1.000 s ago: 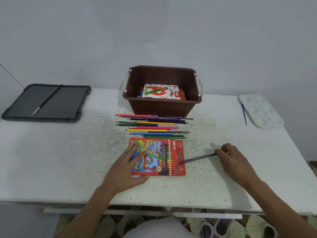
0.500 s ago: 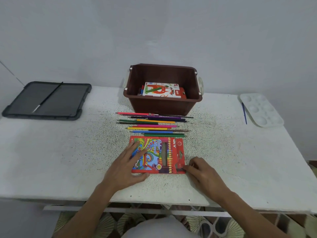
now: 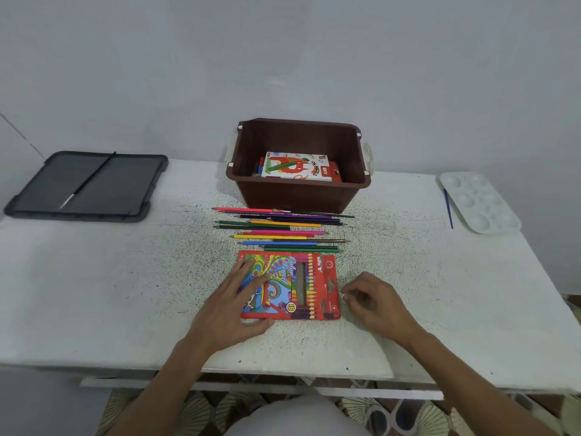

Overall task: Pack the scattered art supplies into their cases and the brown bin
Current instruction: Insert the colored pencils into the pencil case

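We see our left hand (image 3: 239, 297) lying flat on the case (image 3: 301, 284), palm down, fingers straight and spread wide toward 12 o'clock, thumb along the case's near edge at 6 o'clock. It presses on the printed cover and grips nothing. Our right hand (image 3: 374, 305) sits on the table (image 3: 125, 294) at 3 o'clock of the case, knuckles up, fingers curled in narrow with their fingertips (image 3: 345, 294) just at the case's right edge. We cannot tell whether they pinch anything there.

The white speckled table carries everything. At 10 o'clock lies a dark tray (image 3: 155, 187) with 1 long black brush (image 3: 88, 180) slanting across it. At 12 o'clock, against the wall, stands the brown bin (image 3: 298, 193), uncovered, with a box of oil pastels (image 3: 298, 166) lying flat inside. At 2 o'clock, near the table's right edge, rests a white palette (image 3: 478, 199), and just beside it on its left is a thin blue brush (image 3: 448, 209).

The red case lies flat near the table's front edge, marked 18. Between it and the bin the loose pencils (image 3: 283, 229) lie in a rough stack of rows, running from 9 to 3 o'clock, the farthest touching or nearly touching the bin's front wall, the nearest just beyond the case's top edge.
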The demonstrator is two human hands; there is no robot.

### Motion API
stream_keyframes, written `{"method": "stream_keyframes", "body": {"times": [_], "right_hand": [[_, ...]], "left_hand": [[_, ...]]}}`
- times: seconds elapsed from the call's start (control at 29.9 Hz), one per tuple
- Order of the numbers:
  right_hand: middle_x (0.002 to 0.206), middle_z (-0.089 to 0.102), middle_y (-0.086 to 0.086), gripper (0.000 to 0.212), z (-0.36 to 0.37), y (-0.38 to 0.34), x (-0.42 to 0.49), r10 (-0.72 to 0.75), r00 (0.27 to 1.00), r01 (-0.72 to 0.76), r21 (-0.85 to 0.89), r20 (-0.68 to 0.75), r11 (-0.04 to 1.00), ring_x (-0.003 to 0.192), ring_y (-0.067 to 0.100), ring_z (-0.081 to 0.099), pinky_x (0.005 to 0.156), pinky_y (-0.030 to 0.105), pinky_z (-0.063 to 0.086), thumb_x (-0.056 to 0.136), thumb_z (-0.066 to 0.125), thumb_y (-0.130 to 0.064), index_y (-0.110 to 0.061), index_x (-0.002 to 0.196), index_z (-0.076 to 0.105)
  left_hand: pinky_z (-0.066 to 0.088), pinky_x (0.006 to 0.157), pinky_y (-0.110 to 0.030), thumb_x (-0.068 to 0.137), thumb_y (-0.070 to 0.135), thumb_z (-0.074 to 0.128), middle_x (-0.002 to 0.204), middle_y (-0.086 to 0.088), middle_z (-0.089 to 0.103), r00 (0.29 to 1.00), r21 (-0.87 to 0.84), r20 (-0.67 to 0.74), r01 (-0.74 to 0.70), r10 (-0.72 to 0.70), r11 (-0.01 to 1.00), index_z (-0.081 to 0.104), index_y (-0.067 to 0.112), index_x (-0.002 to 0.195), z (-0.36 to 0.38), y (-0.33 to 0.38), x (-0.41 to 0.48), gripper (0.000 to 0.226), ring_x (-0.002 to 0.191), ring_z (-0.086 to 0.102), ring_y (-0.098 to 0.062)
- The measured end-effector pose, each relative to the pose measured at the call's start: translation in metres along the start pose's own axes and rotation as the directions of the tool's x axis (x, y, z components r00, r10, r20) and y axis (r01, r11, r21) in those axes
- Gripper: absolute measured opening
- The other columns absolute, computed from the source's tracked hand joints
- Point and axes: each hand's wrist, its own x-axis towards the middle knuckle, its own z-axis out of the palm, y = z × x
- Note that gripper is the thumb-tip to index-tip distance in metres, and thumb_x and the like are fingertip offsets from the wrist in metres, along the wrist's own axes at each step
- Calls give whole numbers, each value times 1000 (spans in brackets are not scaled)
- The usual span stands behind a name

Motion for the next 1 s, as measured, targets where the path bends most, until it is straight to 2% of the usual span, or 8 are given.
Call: {"method": "stream_keyframes", "body": {"times": [0.1, 0.2, 0.33, 0.47, 0.6, 0.7, 0.84, 1.0], "right_hand": [[93, 55, -13, 14, 7, -2, -5, -120, 980, 130, -54, 156, 990, 84, 2, 56, 70, 17, 46, 85, 60, -37, -30, 92, 70], [95, 55, -10, 14, 19, -7, -9, -196, 966, 214, -98, 166, 972, 87, 2, 52, 73, 13, 41, 87, 62, -32, -24, 95, 71], [98, 54, -16, 17, 24, -8, -8, -166, 975, 175, -50, 151, 983, 91, -4, 50, 76, 7, 38, 88, 63, -33, -24, 97, 73], [95, 57, -12, 18, 15, -9, 4, -23, 997, 22, 7, 78, 1000, 84, 1, 57, 70, 16, 44, 89, 59, -29, -23, 99, 72], [102, 52, -6, 26, 9, 2, 31, 100, 990, -116, -155, -103, 981, 74, 7, 55, 63, 16, 38, 96, 56, -14, -13, 121, 64], [104, 53, 2, 33, 7, 10, 45, 115, 985, -148, -287, -128, 946, 76, 15, 56, 58, 21, 42, 98, 53, -16, -12, 130, 59], [103, 56, 7, 29, 8, 10, 55, 110, 988, -143, -398, -106, 906, 76, 21, 61, 56, 32, 51, 99, 53, -26, -14, 124, 61], [100, 56, 7, 23, 4, 8, 62, 46, 997, -67, -495, -54, 867, 70, 21, 59, 52, 27, 41, 100, 50, -29, -11, 112, 59]], "left_hand": [[47, 101, -43, 76, 84, 44, 162, 12, 2, 1000, 4, 6, 12, -12, 1000, 30, 39, 149, 0, 0, 0, 87, 149, -2, -8], [48, 101, -44, 77, 85, 43, 162, 11, 2, 1000, 6, 5, 8, -8, 1000, 31, 38, 149, 0, 0, 1, 87, 149, -1, -9], [47, 102, -43, 76, 86, 42, 162, 12, 0, 1000, 7, 11, 16, -16, 1000, 30, 39, 149, -1, 0, 0, 88, 149, -2, -8], [46, 102, -43, 75, 86, 41, 162, 13, 0, 1000, 14, 13, 26, -26, 1000, 29, 39, 148, 0, 0, 0, 88, 149, -2, -7], [47, 102, -42, 74, 88, 40, 162, 14, -1, 999, 18, 19, 33, -33, 999, 28, 40, 149, 0, 0, 0, 89, 149, -2, -6], [45, 103, -43, 74, 87, 41, 162, 13, -1, 999, 16, 22, 33, -33, 999, 28, 40, 149, -1, 1, 1, 89, 149, -3, -6], [45, 103, -42, 75, 85, 44, 162, 13, 1, 999, 11, 17, 29, -29, 1000, 29, 40, 148, -1, 1, 0, 87, 149, -3, -6], [42, 105, -43, 75, 84, 45, 162, 13, 1, 999, 20, 24, 26, -27, 999, 29, 39, 149, -2, 2, 0, 88, 149, -3, -6]]}}
